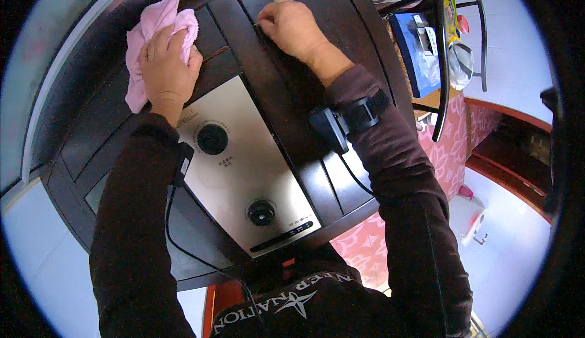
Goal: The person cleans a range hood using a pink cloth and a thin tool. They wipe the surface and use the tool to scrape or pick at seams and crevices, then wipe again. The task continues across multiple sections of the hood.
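Note:
My left hand (167, 66) presses a pink terry cloth (157, 13) onto the dark wooden table (297, 77), with the cloth bunched beyond the fingers. Farther right, my right hand (290, 27) is curled into a pinch just above the tabletop, by a groove between the boards. A tiny yellowish tip (255, 24) pokes out at its fingertips; it looks thin, but the fingers hide the rest. Set into the table below my hands is a golden-beige cooktop panel (247, 173) with two round black burner centres and a black control strip.
On the right, a chair with a black metal frame (439, 64) holds a blue box (413, 55), a yellow packet (450, 13) and a clear plastic bag (460, 64). A black device (330, 128) is strapped to my right forearm. Cables hang from both sleeves. A window frame (68, 59) curves along the left.

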`<state>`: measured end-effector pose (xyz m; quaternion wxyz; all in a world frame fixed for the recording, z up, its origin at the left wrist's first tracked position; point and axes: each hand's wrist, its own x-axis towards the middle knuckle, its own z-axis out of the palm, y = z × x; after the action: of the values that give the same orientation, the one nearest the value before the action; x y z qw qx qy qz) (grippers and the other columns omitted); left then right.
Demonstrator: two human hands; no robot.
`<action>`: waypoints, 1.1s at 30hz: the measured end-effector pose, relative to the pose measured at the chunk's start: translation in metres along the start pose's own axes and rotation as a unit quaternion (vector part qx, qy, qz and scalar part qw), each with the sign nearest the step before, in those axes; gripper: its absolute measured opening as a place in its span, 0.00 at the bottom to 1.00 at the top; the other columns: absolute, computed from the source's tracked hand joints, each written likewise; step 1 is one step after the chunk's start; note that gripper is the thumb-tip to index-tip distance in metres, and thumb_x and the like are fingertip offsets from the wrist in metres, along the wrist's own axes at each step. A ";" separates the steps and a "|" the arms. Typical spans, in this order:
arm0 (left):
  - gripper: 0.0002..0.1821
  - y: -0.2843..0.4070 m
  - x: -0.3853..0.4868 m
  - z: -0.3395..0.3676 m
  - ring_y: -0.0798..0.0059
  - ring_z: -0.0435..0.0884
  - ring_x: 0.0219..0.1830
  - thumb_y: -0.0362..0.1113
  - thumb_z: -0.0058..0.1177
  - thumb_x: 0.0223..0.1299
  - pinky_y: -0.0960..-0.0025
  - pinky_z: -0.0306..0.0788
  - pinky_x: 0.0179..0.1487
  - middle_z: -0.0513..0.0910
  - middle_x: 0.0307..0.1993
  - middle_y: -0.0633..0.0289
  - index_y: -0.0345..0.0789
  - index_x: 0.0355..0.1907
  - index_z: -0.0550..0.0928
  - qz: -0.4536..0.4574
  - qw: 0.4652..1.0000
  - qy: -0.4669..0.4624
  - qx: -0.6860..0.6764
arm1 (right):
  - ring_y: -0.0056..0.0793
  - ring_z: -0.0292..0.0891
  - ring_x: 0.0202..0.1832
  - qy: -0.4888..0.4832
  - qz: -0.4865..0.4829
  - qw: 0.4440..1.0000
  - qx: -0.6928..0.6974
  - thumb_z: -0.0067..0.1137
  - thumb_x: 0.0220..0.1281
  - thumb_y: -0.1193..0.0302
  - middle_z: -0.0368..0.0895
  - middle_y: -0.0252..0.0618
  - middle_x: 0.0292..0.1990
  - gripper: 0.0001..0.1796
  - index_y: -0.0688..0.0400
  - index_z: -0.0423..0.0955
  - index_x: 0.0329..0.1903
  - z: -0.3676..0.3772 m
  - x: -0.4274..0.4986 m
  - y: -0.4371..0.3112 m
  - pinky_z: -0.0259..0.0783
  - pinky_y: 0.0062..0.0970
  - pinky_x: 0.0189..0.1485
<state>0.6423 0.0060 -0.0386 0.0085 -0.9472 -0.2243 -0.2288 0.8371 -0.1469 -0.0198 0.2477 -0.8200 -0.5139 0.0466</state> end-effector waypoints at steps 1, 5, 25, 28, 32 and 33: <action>0.18 0.000 0.000 0.000 0.64 0.70 0.59 0.42 0.55 0.52 0.57 0.58 0.64 0.75 0.53 0.61 0.41 0.47 0.80 -0.001 1.000 -0.001 -0.005 | 0.46 0.76 0.40 0.000 -0.025 0.999 -0.023 0.57 0.55 0.71 0.80 0.45 0.34 0.07 0.59 0.81 0.33 0.000 -0.001 -0.001 0.72 0.38 0.46; 0.19 0.000 -0.002 -0.001 0.64 0.70 0.59 0.42 0.55 0.51 0.56 0.58 0.64 0.75 0.53 0.61 0.42 0.47 0.79 -0.006 1.000 0.004 0.028 | 0.46 0.75 0.40 0.014 -0.089 0.992 -0.085 0.56 0.54 0.72 0.77 0.44 0.31 0.05 0.58 0.79 0.30 0.000 0.000 -0.003 0.71 0.39 0.46; 0.17 -0.007 -0.003 0.002 0.65 0.71 0.57 0.42 0.54 0.53 0.58 0.60 0.62 0.76 0.53 0.65 0.43 0.47 0.80 0.012 0.999 0.019 0.024 | 0.44 0.73 0.41 -0.029 -0.210 0.976 -0.043 0.54 0.52 0.75 0.76 0.43 0.32 0.03 0.60 0.77 0.28 -0.019 -0.014 0.003 0.71 0.37 0.47; 0.17 -0.008 -0.003 0.001 0.65 0.72 0.57 0.42 0.54 0.53 0.58 0.60 0.62 0.76 0.53 0.65 0.43 0.47 0.80 0.010 1.000 0.011 0.025 | 0.44 0.72 0.40 -0.009 -0.230 0.972 -0.056 0.55 0.54 0.75 0.74 0.43 0.31 0.03 0.60 0.77 0.29 -0.011 -0.009 0.001 0.71 0.37 0.46; 0.17 -0.009 -0.006 0.000 0.65 0.72 0.57 0.42 0.54 0.53 0.58 0.60 0.62 0.76 0.53 0.65 0.43 0.47 0.80 0.012 0.999 0.014 0.032 | 0.44 0.72 0.40 -0.060 -0.247 0.966 -0.052 0.56 0.54 0.74 0.74 0.43 0.31 0.04 0.60 0.78 0.30 -0.020 -0.036 0.000 0.71 0.36 0.45; 0.17 -0.009 -0.006 0.000 0.65 0.72 0.57 0.43 0.54 0.53 0.58 0.61 0.61 0.76 0.53 0.65 0.43 0.47 0.80 0.015 0.999 0.014 0.034 | 0.44 0.72 0.40 -0.078 -0.237 0.967 -0.045 0.56 0.54 0.74 0.74 0.43 0.31 0.04 0.60 0.78 0.30 -0.023 -0.042 -0.001 0.71 0.36 0.45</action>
<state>0.6333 0.0117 -0.0419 0.0477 -0.9464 -0.2174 -0.2342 0.8243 -0.1911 -0.0072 0.1736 -0.6788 -0.7130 0.0269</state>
